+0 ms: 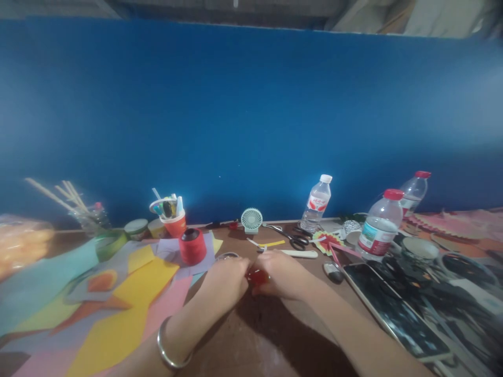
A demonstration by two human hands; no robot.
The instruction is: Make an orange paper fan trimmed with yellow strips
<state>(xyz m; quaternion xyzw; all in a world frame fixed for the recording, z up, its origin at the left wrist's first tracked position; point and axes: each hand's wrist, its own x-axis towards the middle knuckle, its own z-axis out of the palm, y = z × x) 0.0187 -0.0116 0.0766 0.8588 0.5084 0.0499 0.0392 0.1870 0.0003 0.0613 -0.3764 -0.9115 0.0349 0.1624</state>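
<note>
My left hand [231,273], with a silver bangle on its wrist, and my right hand [281,272] meet over the middle of the table. Between them shows a small, glossy red object [259,276], its kind too blurred to make out. Both hands are closed on it, with most of the left fingers hidden. A white-handled tool [302,254] lies just beyond the right hand, beside a yellow strip [273,244] of paper. Behind the left hand is part of a round ring-like item [227,255].
Coloured paper sheets [137,288] and a red thread spool [192,246] lie left. A small fan [251,220], black-handled scissors [298,242] and a water bottle [316,204] stand or lie behind. At right are a phone [393,309] and a larger bottle [380,225].
</note>
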